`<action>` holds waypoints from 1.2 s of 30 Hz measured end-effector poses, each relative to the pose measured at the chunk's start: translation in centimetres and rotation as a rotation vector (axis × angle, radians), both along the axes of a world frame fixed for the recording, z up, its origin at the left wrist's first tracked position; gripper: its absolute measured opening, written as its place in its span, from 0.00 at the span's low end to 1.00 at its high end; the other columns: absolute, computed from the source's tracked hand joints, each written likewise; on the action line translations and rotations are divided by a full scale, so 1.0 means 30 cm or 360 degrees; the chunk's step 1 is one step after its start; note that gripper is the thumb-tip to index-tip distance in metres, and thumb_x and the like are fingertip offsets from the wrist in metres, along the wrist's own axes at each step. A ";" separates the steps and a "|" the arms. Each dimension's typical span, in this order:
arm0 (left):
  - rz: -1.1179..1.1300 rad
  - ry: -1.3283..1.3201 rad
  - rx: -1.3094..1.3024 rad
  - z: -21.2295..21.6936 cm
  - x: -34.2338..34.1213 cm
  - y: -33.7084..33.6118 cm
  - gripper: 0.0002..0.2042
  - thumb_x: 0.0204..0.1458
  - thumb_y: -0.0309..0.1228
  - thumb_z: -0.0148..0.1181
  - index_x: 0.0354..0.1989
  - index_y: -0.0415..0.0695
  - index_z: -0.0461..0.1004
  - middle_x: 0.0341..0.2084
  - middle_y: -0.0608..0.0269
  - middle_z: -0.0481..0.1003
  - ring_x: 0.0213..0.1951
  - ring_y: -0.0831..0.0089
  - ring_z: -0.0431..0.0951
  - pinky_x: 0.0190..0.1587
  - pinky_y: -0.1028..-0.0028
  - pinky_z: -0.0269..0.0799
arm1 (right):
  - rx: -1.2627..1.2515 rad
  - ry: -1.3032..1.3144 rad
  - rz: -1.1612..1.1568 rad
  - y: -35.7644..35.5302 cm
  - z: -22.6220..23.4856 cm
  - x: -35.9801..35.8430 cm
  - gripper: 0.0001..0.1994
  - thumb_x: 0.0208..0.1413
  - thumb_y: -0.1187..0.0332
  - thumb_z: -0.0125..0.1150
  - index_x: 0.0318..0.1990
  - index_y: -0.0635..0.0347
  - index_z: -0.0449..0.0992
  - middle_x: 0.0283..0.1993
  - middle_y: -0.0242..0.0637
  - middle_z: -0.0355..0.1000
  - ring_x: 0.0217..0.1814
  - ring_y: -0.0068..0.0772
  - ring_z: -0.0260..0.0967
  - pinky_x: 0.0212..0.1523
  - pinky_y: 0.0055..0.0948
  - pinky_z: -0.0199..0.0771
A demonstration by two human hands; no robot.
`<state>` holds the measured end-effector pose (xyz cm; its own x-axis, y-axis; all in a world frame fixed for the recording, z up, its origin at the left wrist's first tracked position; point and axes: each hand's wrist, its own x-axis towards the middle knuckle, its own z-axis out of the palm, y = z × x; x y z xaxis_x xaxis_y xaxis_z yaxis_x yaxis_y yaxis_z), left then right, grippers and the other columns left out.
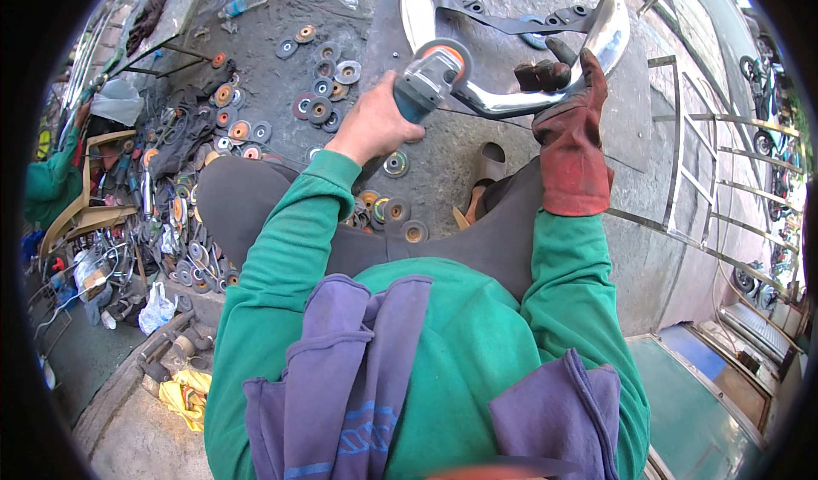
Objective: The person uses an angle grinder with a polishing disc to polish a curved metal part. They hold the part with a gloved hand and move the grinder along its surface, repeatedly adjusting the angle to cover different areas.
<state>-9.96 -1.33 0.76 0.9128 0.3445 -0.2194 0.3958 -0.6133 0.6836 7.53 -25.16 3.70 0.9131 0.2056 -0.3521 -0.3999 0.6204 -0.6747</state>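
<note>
My bare left hand (379,122) is wrapped around an angle grinder (423,83) with a grey head and a teal body. Its orange-centred disc (457,54) is close to the inner edge of a shiny curved metal bar (503,103); whether they touch I cannot tell. My right hand (573,109), in a red work glove with blackened fingers, lies across the bar's right-hand bend. Its dark fingers curl over the inner side and another finger points up. The bar is U-shaped, with a dark drilled bracket (520,25) across its far side.
The bar lies on a flat metal sheet (626,130). Several grinding discs (319,109) are scattered to the left, beside a heap of worn ones. A plastic bottle (244,2) lies at the far left. A metal frame (682,156) stands right. Another person's green sleeve (53,177) shows left.
</note>
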 end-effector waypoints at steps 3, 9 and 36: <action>-0.0076 -0.0023 -0.0024 -0.015 -0.006 -0.007 0.41 0.40 0.36 0.78 0.64 0.33 0.67 0.51 0.32 0.81 0.56 0.41 0.82 0.61 0.56 0.78 | -0.0040 -0.0006 -0.0011 -0.001 -0.004 0.000 0.27 0.64 0.53 0.61 0.53 0.74 0.79 0.24 0.31 0.65 0.25 0.38 0.71 0.48 0.63 0.86; 0.0149 0.0013 -0.0072 -0.016 0.026 0.067 0.39 0.40 0.37 0.81 0.60 0.35 0.68 0.49 0.35 0.82 0.56 0.42 0.83 0.59 0.56 0.78 | -0.0005 0.0015 -0.0006 0.002 -0.001 0.010 0.27 0.63 0.52 0.61 0.53 0.73 0.79 0.24 0.31 0.64 0.24 0.37 0.69 0.47 0.61 0.86; 0.0088 0.0052 -0.0209 0.008 -0.027 -0.028 0.37 0.40 0.37 0.77 0.60 0.38 0.67 0.45 0.33 0.82 0.52 0.38 0.83 0.57 0.54 0.79 | -0.0039 0.0003 -0.0032 -0.001 -0.017 0.010 0.28 0.64 0.53 0.60 0.55 0.76 0.77 0.25 0.33 0.66 0.24 0.39 0.70 0.44 0.59 0.86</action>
